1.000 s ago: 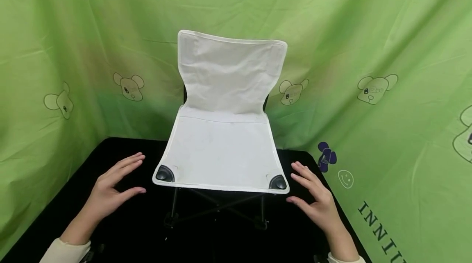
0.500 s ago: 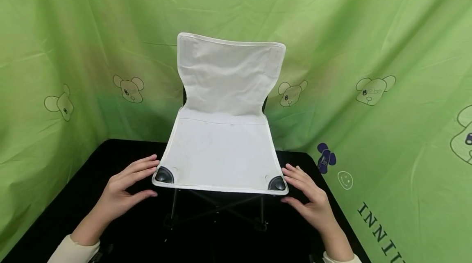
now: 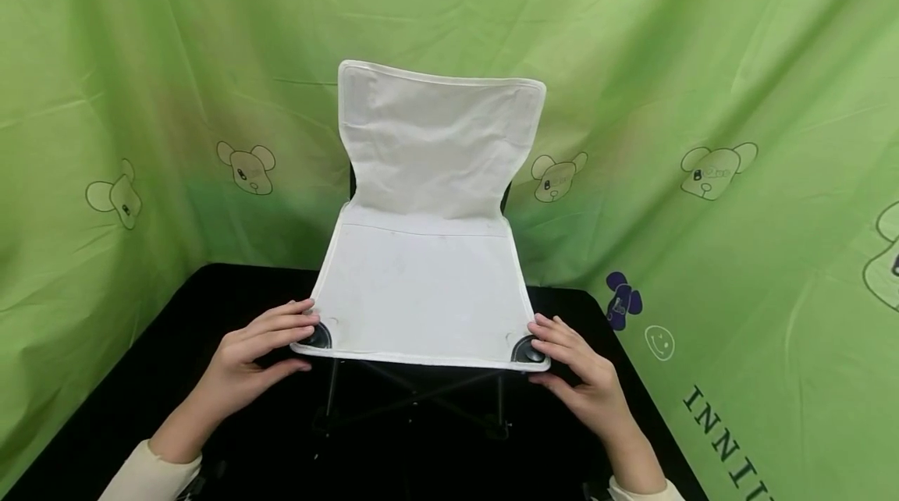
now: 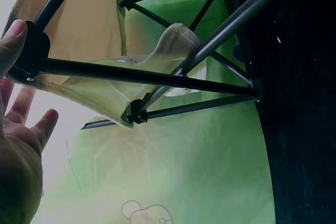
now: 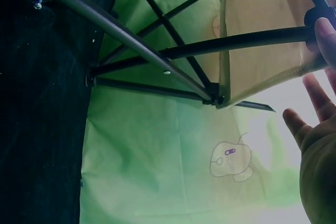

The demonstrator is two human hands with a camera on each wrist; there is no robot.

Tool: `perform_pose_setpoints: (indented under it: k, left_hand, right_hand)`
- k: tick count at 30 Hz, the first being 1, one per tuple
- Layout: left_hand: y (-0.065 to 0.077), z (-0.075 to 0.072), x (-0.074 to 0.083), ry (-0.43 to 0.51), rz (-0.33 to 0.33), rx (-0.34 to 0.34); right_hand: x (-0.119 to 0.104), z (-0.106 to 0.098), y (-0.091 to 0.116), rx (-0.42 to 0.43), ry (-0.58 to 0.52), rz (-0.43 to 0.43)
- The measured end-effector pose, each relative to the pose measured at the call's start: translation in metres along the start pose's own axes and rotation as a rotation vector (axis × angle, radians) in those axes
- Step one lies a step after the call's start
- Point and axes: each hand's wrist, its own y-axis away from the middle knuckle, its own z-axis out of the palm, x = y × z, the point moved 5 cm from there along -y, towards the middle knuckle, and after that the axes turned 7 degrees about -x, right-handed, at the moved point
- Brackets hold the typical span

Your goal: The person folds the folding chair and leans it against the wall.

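A white fabric folding chair stands facing me, with black corner caps at the seat's front. My left hand holds the front left corner, fingers over the top and thumb under the edge. At the front right corner my right hand has the same hold. In the left wrist view the left thumb lies against the black corner joint under the seat. The right thumb meets the matching joint in the right wrist view. The seat hides part of the crossed black legs.
The chair stands on a black surface with rounded far corners. Green printed cloth hangs close behind it and on both sides. Black tubes cross beneath the seat.
Both hands have moved inward from beside the chair to its front seat corners, the fingers coming over the black caps and the thumbs under the edge. The chair stays in place.
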Motion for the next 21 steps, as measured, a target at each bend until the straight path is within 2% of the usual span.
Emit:
perform_pose_setpoints:
  k: [14,21]
  left_hand:
    - [-0.001,0.006,-0.002,0.005,0.041,0.043]
    - [-0.001,0.009,0.001,-0.118,0.063,0.055]
  right_hand:
    - [0.001,0.009,-0.007,0.03,-0.098,-0.02]
    - [-0.003,0.014,-0.006,0.098,-0.026,-0.06]
